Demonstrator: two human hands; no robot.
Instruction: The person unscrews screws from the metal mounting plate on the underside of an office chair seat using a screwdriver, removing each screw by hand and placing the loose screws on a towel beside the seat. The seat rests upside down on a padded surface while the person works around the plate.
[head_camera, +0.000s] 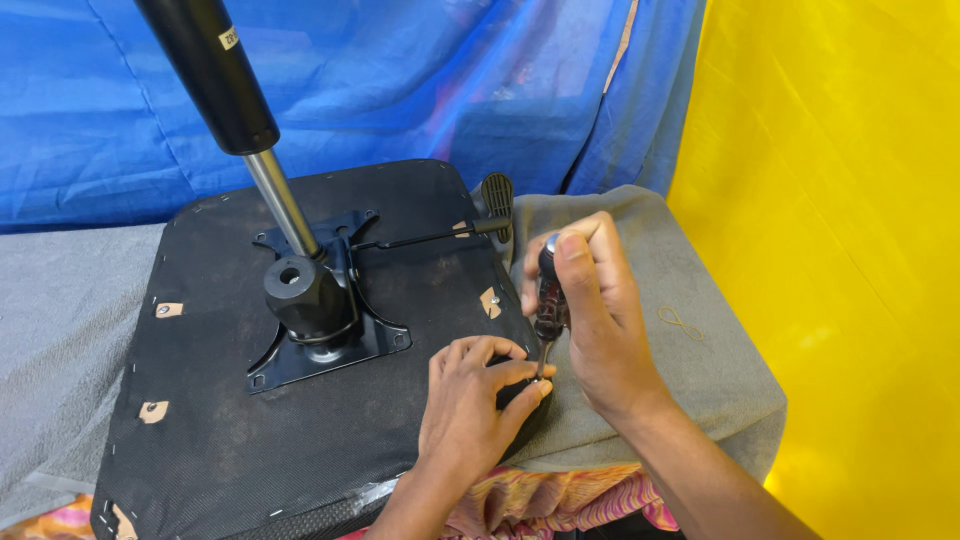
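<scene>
An upturned black chair seat lies on a grey cloth-covered surface. A black metal mounting plate with a gas lift cylinder stands at its middle, and a lever with a black paddle sticks out to the right. My right hand grips a screwdriver with a dark handle, held upright with its tip down at the seat's right front edge. My left hand rests on that edge, fingers pinching something small and dark around the screwdriver tip; what it is stays hidden.
A blue tarp hangs behind and a yellow sheet on the right. A small loop of wire or thread lies on the grey cloth. Patterned pink-orange fabric shows below the seat.
</scene>
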